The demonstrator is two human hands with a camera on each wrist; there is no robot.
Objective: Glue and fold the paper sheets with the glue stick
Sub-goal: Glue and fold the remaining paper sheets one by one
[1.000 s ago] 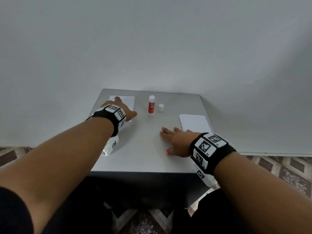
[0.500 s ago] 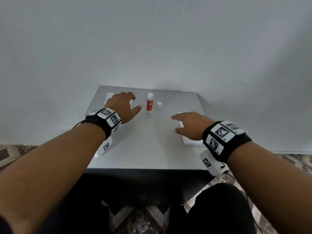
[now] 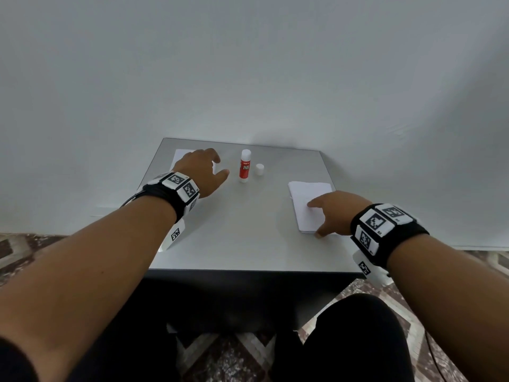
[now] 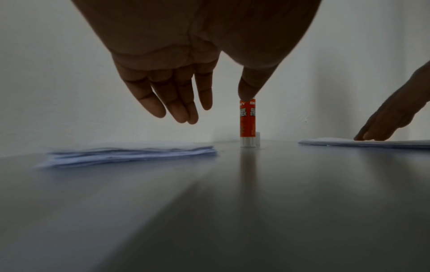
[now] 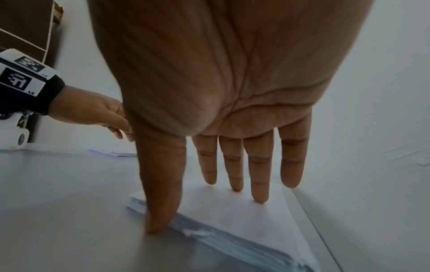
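Bare fingers spread and straight, the right hand (image 3: 337, 210) presses down on the near stack of white paper sheets (image 3: 307, 205) at the right of the grey table (image 3: 248, 238), thumb at its near edge. The left hand (image 3: 201, 172) hovers open and empty above a second paper stack (image 4: 130, 154) — its thumb reaches toward, but is just short of, the upright red glue stick (image 3: 244, 168) lettered "GLUE STICK". Its white cap (image 3: 259, 169) stands just beside it.
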